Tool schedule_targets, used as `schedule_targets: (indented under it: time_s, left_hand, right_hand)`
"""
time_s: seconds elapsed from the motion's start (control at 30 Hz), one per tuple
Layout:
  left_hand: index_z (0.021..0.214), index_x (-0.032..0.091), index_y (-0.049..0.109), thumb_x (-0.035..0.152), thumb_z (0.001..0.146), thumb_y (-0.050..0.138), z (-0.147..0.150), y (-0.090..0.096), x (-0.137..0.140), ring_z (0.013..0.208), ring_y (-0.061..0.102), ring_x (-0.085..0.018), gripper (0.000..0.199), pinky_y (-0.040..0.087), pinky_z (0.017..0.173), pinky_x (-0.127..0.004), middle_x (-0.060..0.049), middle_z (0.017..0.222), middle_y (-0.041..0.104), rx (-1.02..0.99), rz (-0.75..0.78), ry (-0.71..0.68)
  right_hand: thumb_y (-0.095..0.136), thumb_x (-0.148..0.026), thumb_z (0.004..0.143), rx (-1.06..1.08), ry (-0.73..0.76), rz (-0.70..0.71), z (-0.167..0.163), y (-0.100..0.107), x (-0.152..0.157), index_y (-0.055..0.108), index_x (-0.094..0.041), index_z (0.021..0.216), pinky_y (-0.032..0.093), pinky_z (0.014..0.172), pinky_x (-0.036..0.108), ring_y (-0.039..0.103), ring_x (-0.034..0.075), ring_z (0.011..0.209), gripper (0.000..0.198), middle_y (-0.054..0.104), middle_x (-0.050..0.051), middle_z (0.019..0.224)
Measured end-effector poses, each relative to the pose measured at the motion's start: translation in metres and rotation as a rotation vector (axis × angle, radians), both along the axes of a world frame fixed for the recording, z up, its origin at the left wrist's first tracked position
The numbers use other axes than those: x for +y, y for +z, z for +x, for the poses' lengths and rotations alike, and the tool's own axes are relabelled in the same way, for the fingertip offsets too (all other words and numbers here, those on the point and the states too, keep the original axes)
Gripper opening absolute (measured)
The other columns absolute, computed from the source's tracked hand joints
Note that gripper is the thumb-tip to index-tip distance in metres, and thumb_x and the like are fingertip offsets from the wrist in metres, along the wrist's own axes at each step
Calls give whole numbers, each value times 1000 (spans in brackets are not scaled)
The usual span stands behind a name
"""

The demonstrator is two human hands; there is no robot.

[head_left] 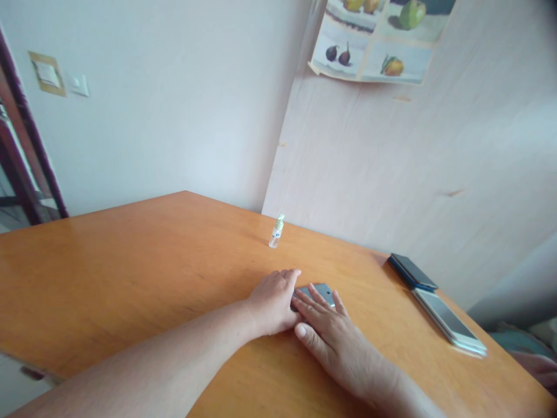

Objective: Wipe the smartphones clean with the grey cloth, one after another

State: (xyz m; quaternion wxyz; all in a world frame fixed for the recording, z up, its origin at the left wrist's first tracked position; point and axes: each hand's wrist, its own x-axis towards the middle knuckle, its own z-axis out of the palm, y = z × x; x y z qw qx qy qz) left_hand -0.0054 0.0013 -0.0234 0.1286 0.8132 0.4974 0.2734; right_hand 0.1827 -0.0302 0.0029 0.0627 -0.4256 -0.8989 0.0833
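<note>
A grey smartphone (324, 292) lies on the wooden table, a small dark spot like a camera lens near its far right end. My left hand (275, 303) curves around the phone's left end, thumb side and fingers on either side of it. Across the phone's near part rests my right hand (333, 337), flat with its fingers stretched out. Its fingertips hide part of the phone and come close to my left hand. Beyond both hands stands a small clear pump bottle (275, 233) with a pale top, upright.
The orange-brown table (152, 249) reaches back to the wall. Along its right edge lie a dark, flat device (413, 271) and a white tablet-like device (450, 319), each apparently stacked on something. A fruit picture sheet (369, 43) hangs above. Fabric (526, 342) shows at lower right.
</note>
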Motion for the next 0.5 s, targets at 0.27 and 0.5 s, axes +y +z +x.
schedule_targets:
  time_s: [0.27, 0.5]
  left_hand:
    - [134, 15, 42, 40, 65, 73, 3, 1, -2, 113, 58, -33, 80, 47, 95, -42, -15, 123, 62, 13, 16, 28]
    - [124, 16, 49, 47, 70, 69, 0, 3, -1, 108, 60, -31, 65, 48, 92, -40, -14, 116, 63, 34, 12, 17]
  right_hand:
    - [24, -59, 99, -57, -392, 80, 40, -17, 30, 41, -22, 147, 10, 110, 73, 20, 34, 146, 63, 41, 8, 152]
    - [31, -54, 100, 9, 5, 35, 8, 1, -2, 38, -31, 148, 8, 118, 62, 28, 26, 144, 54, 41, 4, 152]
